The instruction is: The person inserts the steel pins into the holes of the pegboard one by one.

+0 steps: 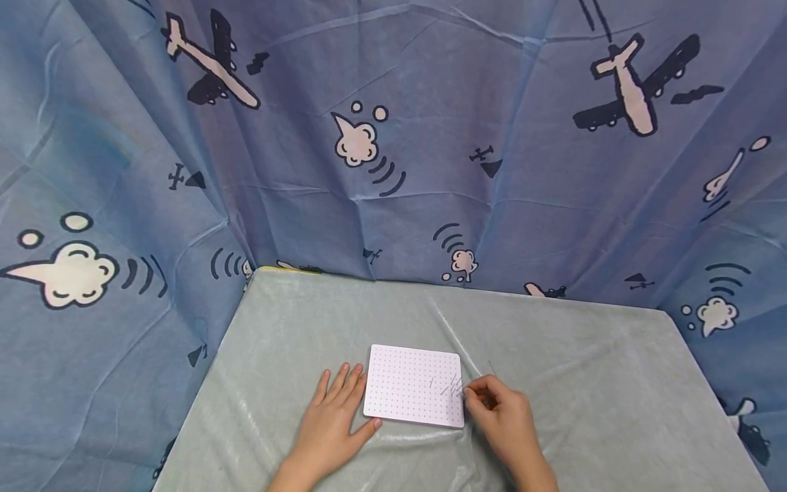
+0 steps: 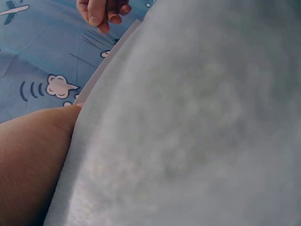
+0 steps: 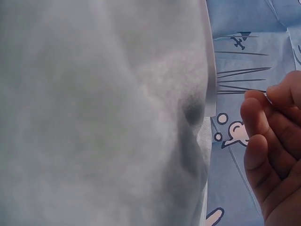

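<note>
A white board (image 1: 413, 386) dotted with rows of small holes lies flat on the cloth-covered table. Several thin dark needles (image 3: 242, 73) stand up from its right part. My left hand (image 1: 332, 420) rests palm down at the board's left side, fingers straight, with the thumb at its lower left corner. At the board's right edge, my right hand (image 1: 501, 413) pinches a needle's upper end between thumb and index finger; its other fingers are curled. Another thin dark line (image 1: 492, 367) shows just beyond the right hand.
Pale grey-green cloth (image 1: 615, 396) with wrinkles covers the table. A blue curtain (image 1: 430, 171) printed with planes and clouds hangs behind the table's back edge and along both sides.
</note>
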`<state>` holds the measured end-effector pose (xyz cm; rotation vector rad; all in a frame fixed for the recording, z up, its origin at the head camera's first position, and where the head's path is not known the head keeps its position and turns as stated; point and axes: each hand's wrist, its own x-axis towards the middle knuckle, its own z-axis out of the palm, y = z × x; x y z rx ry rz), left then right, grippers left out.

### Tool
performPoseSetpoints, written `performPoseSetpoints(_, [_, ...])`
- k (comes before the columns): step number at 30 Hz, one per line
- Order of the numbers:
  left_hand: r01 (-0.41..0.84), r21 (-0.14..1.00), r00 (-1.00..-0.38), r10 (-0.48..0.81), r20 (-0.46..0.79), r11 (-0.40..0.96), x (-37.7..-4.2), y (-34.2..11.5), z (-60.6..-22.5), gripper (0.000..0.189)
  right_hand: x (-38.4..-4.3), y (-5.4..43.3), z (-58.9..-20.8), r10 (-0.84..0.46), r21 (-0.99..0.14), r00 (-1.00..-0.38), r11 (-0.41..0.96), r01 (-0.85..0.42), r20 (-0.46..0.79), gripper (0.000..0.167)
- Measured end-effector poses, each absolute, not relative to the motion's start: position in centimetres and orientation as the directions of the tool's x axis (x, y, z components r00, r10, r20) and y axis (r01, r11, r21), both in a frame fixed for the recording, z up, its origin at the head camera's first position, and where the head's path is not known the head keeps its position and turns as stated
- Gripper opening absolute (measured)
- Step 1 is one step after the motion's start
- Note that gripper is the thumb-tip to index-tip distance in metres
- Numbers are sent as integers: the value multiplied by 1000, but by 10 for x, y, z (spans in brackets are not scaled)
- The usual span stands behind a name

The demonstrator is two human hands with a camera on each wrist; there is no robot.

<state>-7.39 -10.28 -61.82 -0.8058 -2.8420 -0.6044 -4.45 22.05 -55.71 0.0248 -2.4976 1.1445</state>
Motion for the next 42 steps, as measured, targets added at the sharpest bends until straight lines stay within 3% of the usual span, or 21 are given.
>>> performPoseSetpoints(42, [524,348,-852,479,212,777,-74,-103,-616,88,-45,220,-562,71,-654,-913,720,-232,402,27])
